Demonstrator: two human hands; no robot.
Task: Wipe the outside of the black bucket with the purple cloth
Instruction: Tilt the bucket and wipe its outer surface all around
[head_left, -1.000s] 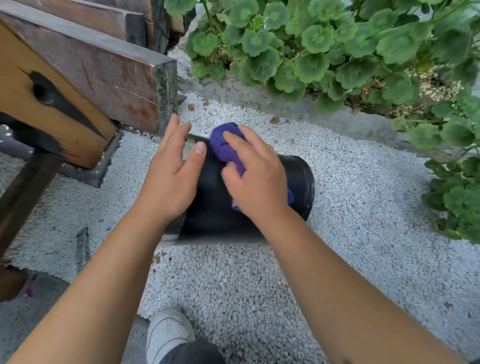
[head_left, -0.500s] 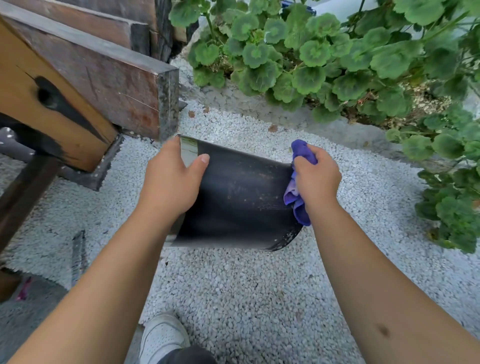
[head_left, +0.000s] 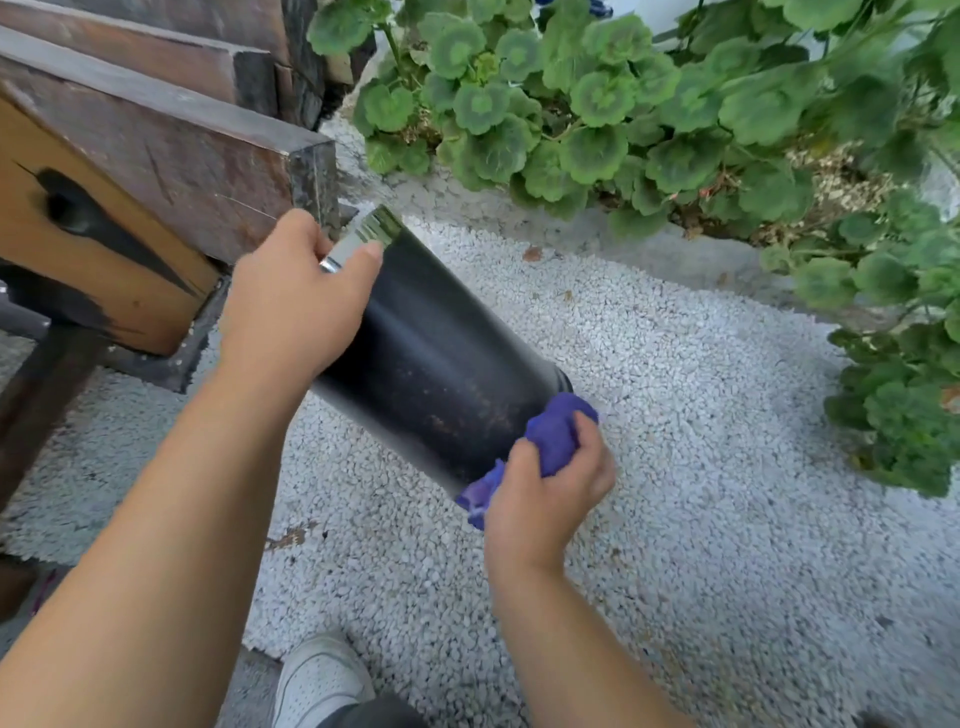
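Note:
The black bucket (head_left: 441, 364) is held off the gravel, tilted on its side with its shiny rim up left and its base down right. My left hand (head_left: 296, 306) grips the rim end, thumb over the bright metal band. My right hand (head_left: 545, 493) holds the bunched purple cloth (head_left: 550, 431) and presses it against the bucket's lower end near the base. Brownish specks of dirt show on the black wall above the cloth.
White gravel (head_left: 701, 441) covers the ground below. A wooden bench (head_left: 156, 171) stands close at the left, beside the bucket's rim. Green geranium plants (head_left: 623, 104) fill the back and right. My white shoe (head_left: 317, 680) is at the bottom.
The bucket has swung so its base points down right. My right hand with the cloth slid from the top of the wall, along to the base end, then lower.

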